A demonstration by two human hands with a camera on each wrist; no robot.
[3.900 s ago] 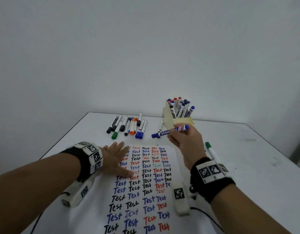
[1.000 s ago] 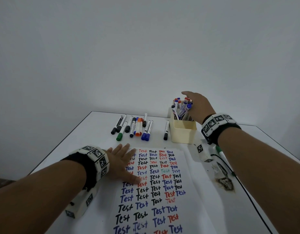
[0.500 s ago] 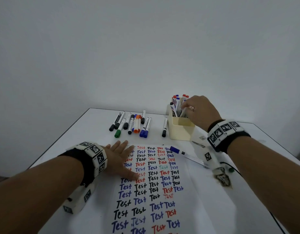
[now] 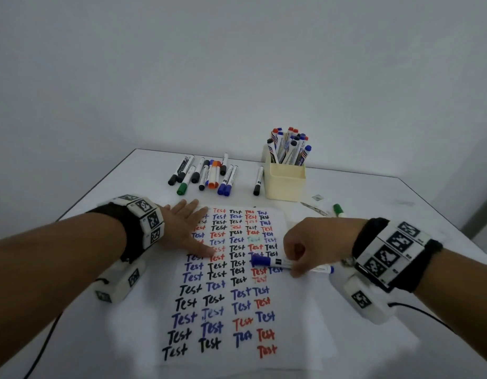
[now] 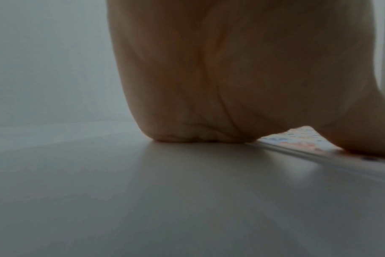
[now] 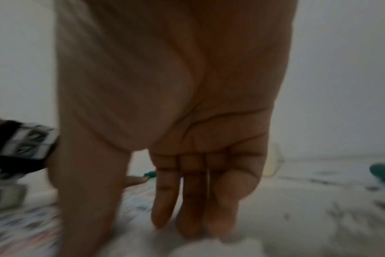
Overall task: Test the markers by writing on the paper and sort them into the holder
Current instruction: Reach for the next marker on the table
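Note:
A paper [image 4: 236,296] covered with "Test" words lies in the middle of the table. My left hand [image 4: 189,228] rests flat on its left edge, fingers straight; the left wrist view shows only my palm [image 5: 209,87] on the table. A blue marker [image 4: 261,261], cap on, lies across the paper's right side. My right hand [image 4: 294,265] is down on it, thumb on the near side and fingers [image 6: 187,200] on the far side, pinching the barrel. The cream holder [image 4: 284,184] at the back is full of standing markers [image 4: 290,146].
A row of loose markers [image 4: 209,173] lies at the back left of the holder, with one black marker [image 4: 258,180] right beside it. A green marker [image 4: 338,209] lies on the table behind my right hand. Cables trail off both wrists.
My right hand has left the holder and come down toward me onto the blue marker lying on the paper. My left hand has stayed flat on the paper.

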